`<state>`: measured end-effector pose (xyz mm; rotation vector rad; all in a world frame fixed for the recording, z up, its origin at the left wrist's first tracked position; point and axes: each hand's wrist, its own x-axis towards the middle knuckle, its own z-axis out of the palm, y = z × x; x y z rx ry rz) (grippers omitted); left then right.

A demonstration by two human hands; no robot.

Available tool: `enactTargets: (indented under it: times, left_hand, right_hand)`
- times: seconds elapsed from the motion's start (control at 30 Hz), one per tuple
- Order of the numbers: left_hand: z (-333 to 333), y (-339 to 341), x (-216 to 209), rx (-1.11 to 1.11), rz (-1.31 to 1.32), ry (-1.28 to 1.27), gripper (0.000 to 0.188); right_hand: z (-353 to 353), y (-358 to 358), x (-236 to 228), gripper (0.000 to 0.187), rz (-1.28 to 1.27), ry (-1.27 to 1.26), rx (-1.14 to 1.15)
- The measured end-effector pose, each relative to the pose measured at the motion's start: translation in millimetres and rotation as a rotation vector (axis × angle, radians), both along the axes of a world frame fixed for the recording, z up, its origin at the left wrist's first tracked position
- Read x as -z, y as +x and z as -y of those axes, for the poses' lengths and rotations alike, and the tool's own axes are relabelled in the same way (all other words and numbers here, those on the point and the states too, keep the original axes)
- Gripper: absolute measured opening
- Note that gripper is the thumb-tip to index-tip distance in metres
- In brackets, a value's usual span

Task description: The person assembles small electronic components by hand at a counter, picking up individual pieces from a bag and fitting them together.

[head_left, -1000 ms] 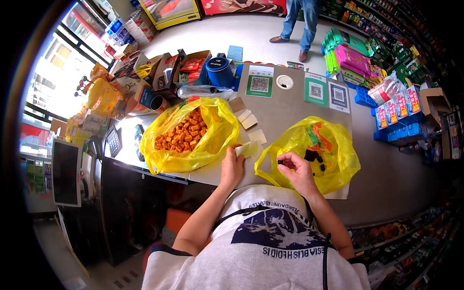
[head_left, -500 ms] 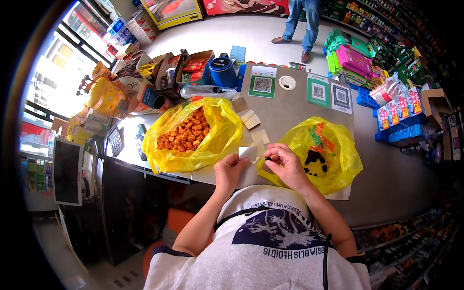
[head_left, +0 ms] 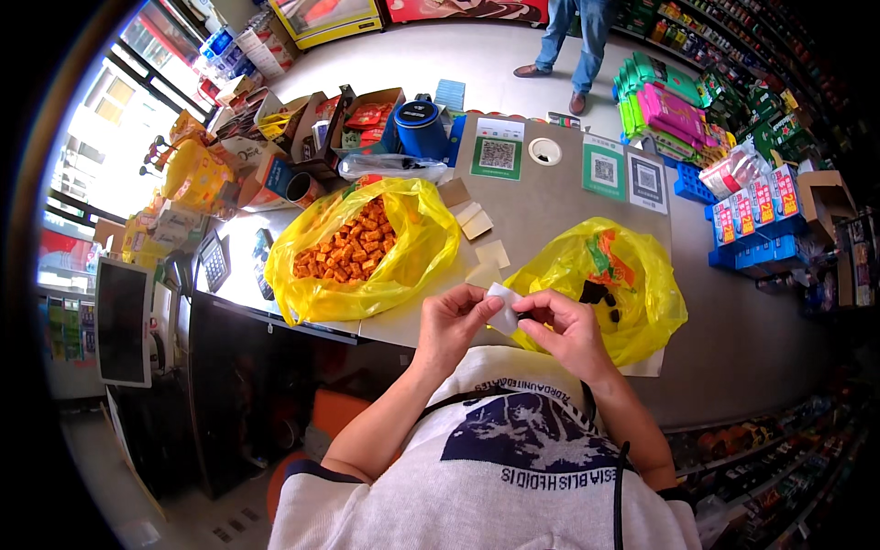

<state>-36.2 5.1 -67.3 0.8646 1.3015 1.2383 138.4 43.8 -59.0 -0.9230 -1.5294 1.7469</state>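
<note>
My left hand (head_left: 451,323) pinches a small white paper piece (head_left: 504,310) between thumb and fingers. Against the paper's right side, my right hand (head_left: 566,328) is closed on a small black piece (head_left: 524,316), partly hidden by the fingers. A yellow plastic bag (head_left: 417,220) on the left holds many orange-brown cubes (head_left: 353,246). Just beyond my right hand, another yellow plastic bag (head_left: 653,275) contains several black pieces (head_left: 598,291) and a green and orange wrapper (head_left: 609,257). Cream paper pieces (head_left: 491,254) lie on the counter between the bags.
The grey counter (head_left: 550,206) carries printed code cards (head_left: 498,151), a blue canister (head_left: 420,133) and open boxes (head_left: 371,119). A calculator (head_left: 214,261) and a monitor (head_left: 125,321) are at left. Beyond the counter stands a person (head_left: 573,46). Stacked goods (head_left: 665,110) are at right.
My left hand has moved right with the white paper, bringing it up against the black piece. My right hand has shifted slightly right and down.
</note>
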Motion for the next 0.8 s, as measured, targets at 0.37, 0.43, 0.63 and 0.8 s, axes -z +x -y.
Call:
enactTargets:
  times: [0.37,0.43,0.63,0.8]
  left_hand:
    - [-1.4,3.8,-6.8,0.09,0.053,0.105,0.019]
    - [0.9,1.4,-9.6,0.12,0.123,0.034,0.024]
    - [2.1,0.6,-17.9,0.109,-0.044,0.02,0.019]
    - [2.7,6.6,-30.1,0.143,-0.015,-0.008,0.019]
  right_hand:
    - [5.3,12.2,-19.9,0.019,0.098,0.213,0.086]
    - [8.6,13.5,-21.0,0.021,0.101,0.221,0.096]
    - [10.4,19.4,-38.8,0.028,0.054,0.214,0.123]
    - [12.6,17.6,-41.0,0.026,-0.113,0.005,0.188]
